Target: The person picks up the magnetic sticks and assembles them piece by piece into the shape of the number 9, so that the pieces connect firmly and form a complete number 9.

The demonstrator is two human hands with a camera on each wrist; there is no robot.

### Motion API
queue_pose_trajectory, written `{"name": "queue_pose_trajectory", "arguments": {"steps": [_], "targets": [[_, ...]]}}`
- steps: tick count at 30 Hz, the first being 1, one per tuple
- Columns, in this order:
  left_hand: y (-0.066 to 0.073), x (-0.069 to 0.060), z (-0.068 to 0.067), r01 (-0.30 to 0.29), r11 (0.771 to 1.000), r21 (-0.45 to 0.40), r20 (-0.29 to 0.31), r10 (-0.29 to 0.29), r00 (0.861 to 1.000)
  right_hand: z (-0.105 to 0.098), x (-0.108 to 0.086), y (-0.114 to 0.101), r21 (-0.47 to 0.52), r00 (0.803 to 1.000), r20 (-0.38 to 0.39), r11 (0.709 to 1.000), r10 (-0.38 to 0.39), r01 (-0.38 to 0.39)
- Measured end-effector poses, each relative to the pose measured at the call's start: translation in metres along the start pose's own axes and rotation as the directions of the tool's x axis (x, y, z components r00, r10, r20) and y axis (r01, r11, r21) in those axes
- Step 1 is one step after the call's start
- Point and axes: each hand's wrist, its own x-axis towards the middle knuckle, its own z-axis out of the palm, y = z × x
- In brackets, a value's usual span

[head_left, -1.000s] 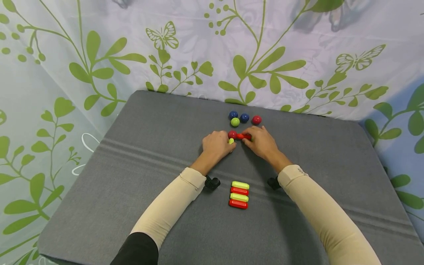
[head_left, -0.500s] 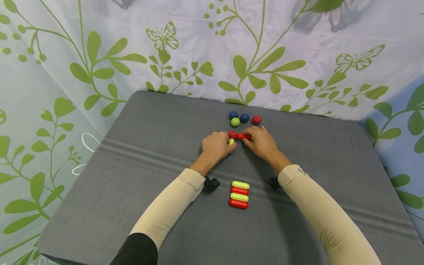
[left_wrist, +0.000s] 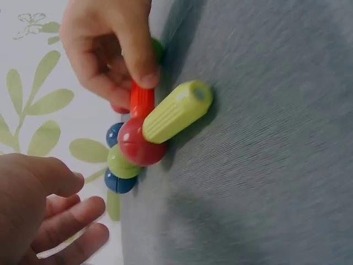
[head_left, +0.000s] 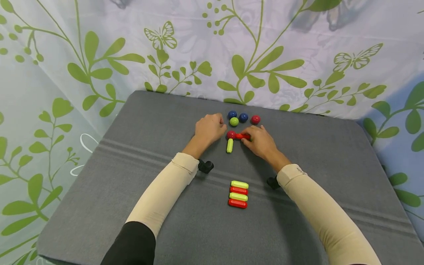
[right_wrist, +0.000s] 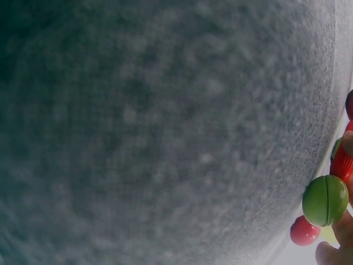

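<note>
My right hand [head_left: 261,142] pinches a red ribbed toy stick [left_wrist: 143,99] between thumb and fingers. A red ball [left_wrist: 140,142] sits at one end of that stick, and a green ball [right_wrist: 325,200] at its other end. From the red ball, a yellow-green stick [head_left: 230,146] points toward the person, with no hand on it. My left hand [head_left: 209,128] holds nothing, its fingers loosely bent, just left of the red ball and near the loose balls. In the left wrist view its thumb and fingers are apart.
Behind the joined pieces lie two blue balls [head_left: 243,117], a light green ball [head_left: 234,122] and another red ball [head_left: 255,119]. Several red and yellow-green sticks [head_left: 238,194] lie in a stack-like row nearer the person. A patterned curtain [head_left: 185,44] hangs behind the grey table [head_left: 159,206].
My left hand has let go of the yellow-green stick and moved away from the person and slightly left. The stick stays against the red ball. My right hand keeps its grip in place.
</note>
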Motion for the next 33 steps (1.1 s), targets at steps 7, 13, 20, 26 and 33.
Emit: {"name": "queue_pose_trajectory", "arguments": {"steps": [7, 13, 20, 26, 33], "targets": [[0.006, 0.034, 0.008, -0.115, 0.993, 0.032, 0.047, 0.113, 0.992, 0.002, -0.001, -0.001, -0.001, 1.0, -0.007, 1.0, 0.011, -0.011], [0.014, 0.046, 0.02, -0.112, 0.992, 0.06, 0.106, 0.106, 0.989, 0.003, 0.0, -0.001, -0.007, 1.0, -0.014, 1.0, -0.005, 0.005], [0.018, 0.053, 0.026, -0.129, 0.986, 0.11, 0.113, 0.117, 0.987, 0.002, -0.001, 0.0, -0.001, 1.0, -0.024, 1.0, -0.019, 0.019], [0.018, 0.056, 0.032, -0.12, 0.986, 0.118, 0.131, 0.104, 0.986, 0.002, 0.0, -0.001, -0.003, 0.999, -0.023, 1.0, -0.031, 0.031], [0.019, 0.059, 0.036, -0.098, 0.989, 0.115, 0.128, 0.083, 0.988, 0.002, 0.0, 0.001, 0.001, 0.999, -0.028, 1.0, -0.025, 0.025]]}}
